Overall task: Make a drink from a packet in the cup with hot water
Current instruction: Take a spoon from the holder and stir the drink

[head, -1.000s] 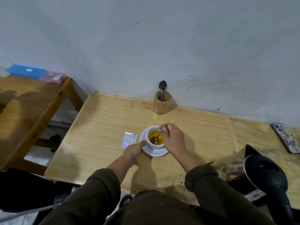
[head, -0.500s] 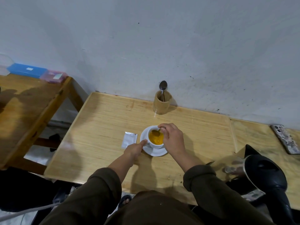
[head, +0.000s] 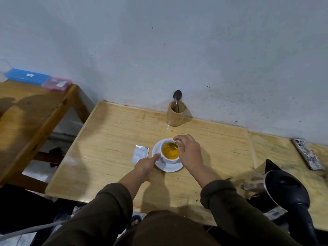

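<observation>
Head view, looking down: the white cup (head: 170, 153) sits on its white saucer (head: 167, 166) at the centre of the frame, on the pale wooden desk (head: 115, 139), filled with an opaque orange-yellow drink. The right hand (head: 189, 151) hovers over the cup's right rim, fingertips pinched together on what looks like a spoon handle, though the spoon itself is mostly hidden and blurred in the liquid. The left hand (head: 146, 164) is loosely curled, thumb pressing on the saucer's left edge to steady it.

This looks like the stirring step. To do it well: keep the circles small and slow, the spoon inside the rim, because the drink sits high in the cup and would slop onto the saucer. The thumb should hold the saucer flat so the glazed china does not slide on the smooth wood.

Just left of the saucer lies the packet (head: 140, 154), flat, silvery, rectangular, apparently emptied. Upper centre, against the wall, a round bamboo-coloured holder (head: 176, 116) carries a metal spoon (head: 177, 95) standing bowl-up. Lower right, the black kettle (head: 287, 190), glossy and rounded, stands well apart from the cup.
</observation>
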### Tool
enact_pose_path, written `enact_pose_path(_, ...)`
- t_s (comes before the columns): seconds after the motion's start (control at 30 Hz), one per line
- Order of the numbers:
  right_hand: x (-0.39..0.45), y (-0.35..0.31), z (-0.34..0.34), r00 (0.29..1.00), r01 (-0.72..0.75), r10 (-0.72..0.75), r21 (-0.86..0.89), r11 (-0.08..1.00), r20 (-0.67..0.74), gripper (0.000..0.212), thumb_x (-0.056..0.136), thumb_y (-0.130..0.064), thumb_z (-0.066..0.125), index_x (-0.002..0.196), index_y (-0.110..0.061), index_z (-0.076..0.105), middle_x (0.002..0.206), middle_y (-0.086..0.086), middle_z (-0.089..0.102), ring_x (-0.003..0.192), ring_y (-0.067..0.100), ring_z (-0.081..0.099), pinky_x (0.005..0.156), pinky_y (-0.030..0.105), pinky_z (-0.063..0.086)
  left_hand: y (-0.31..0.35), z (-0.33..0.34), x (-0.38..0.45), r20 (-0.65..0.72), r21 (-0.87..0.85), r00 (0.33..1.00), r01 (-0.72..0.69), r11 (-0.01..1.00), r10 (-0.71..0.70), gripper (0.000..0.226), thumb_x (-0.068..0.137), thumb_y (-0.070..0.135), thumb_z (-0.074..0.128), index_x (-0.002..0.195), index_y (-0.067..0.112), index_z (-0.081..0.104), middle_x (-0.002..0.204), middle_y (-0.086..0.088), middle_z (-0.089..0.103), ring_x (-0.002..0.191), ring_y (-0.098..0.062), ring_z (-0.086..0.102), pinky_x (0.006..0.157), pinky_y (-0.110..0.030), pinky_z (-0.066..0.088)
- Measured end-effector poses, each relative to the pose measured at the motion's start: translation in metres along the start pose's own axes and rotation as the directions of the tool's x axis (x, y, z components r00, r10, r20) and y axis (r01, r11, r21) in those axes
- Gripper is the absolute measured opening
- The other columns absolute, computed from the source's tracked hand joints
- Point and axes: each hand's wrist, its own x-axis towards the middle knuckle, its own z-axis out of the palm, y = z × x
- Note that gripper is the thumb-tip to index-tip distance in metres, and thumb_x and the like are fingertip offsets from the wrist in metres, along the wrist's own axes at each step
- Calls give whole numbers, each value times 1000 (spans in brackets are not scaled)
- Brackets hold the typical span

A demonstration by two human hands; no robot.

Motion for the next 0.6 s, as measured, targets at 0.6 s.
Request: enact_pose_path(0.6, 3, 1, 1, 1000, -5, 5, -6, 1000, 6, 25, 96, -11, 44, 107, -13, 66, 111, 6, 64, 99, 18, 59, 79, 18, 37, 2, -2, -2, 26, -2, 1000, 5, 1000, -5, 87, 73, 68, 60, 136, 8, 52, 138, -13, 56, 126, -31, 50, 109, -46, 41)
